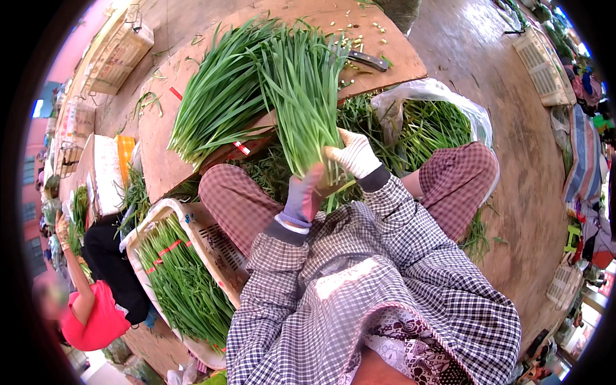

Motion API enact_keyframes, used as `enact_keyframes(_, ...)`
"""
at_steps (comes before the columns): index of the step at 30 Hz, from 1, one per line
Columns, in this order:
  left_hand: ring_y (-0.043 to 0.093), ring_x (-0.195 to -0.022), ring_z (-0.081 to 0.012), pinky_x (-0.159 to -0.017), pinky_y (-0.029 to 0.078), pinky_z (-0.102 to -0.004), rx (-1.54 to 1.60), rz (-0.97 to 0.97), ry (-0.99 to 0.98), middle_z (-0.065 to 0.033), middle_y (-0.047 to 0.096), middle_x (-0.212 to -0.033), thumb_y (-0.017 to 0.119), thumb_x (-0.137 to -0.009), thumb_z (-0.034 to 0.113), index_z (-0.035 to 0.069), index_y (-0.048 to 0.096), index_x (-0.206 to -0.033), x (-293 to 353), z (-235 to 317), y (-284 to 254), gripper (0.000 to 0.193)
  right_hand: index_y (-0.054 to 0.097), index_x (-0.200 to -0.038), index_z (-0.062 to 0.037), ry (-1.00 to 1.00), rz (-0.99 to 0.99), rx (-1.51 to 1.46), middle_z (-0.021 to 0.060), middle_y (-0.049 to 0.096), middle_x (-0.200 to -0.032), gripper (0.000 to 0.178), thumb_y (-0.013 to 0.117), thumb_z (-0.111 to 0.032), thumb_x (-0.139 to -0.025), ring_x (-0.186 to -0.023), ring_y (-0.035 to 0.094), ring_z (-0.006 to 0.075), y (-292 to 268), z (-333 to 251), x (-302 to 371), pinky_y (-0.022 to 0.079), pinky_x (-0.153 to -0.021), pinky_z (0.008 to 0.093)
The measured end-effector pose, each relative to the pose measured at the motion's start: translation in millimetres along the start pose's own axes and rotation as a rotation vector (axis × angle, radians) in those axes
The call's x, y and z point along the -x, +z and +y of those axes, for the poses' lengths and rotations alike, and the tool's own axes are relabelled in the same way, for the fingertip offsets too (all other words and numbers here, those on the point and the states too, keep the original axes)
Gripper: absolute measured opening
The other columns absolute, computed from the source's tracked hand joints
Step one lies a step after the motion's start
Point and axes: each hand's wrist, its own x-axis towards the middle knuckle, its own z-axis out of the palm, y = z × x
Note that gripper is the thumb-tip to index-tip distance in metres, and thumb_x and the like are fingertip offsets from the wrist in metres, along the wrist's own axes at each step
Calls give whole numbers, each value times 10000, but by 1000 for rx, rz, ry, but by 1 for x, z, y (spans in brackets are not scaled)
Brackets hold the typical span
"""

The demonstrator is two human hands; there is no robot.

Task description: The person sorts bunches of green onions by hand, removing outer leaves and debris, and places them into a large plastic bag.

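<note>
Both gloved hands are closed around the lower stems of a loose bunch of garlic chives [301,90]. My left hand [303,196], in a grey-purple glove, grips the stem ends nearest my lap. My right hand [354,156], in a whitish glove, holds the bunch from the right with its thumb across the stems. The leaves point away from me over a wooden board [404,54]. Beside them on the left lies another pile of chives [221,96]. A dark-handled knife [369,61] rests on the board past the bunch, its blade partly hidden by leaves.
A pale plastic crate [212,240] on my left holds chive bundles tied with red bands. To the right, a clear plastic bag [478,112] contains loose greens. Red-and-white strips [242,148] lie by the board. Another person [96,314] in red sits at far left.
</note>
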Motion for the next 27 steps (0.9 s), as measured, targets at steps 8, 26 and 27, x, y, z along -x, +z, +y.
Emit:
enact_keyframes(8, 588, -1058, -239, -950, 444, -472, 276, -127, -190, -80, 628, -1136, 526, -944, 286, 115, 554, -1206, -8, -12, -8, 313, 597, -1135, -14, -29, 7, 137, 107, 676, -857, 364, 631, -193, -820, -763, 603, 128, 9, 0, 0, 495, -727, 291)
enact_keyframes(26, 610, -980, -247, -918, 494, -451, 155, -98, -81, -110, 621, -992, 553, -890, 112, -9, 591, -1020, -6, -9, 2, 182, 636, -779, -24, -143, 26, 554, 142, 624, -656, 237, 713, -240, -720, -593, 624, 256, -10, -10, 9, 504, -579, 332)
enact_keyframes(27, 604, -1019, -261, -939, 482, -461, 237, -129, -99, -120, 623, -1018, 540, -895, 118, -10, 589, -1026, -6, -11, -4, 190, 634, -788, -23, -151, 23, 570, 141, 625, -660, 225, 708, -226, -725, -591, 625, 251, -10, -8, 9, 505, -575, 330)
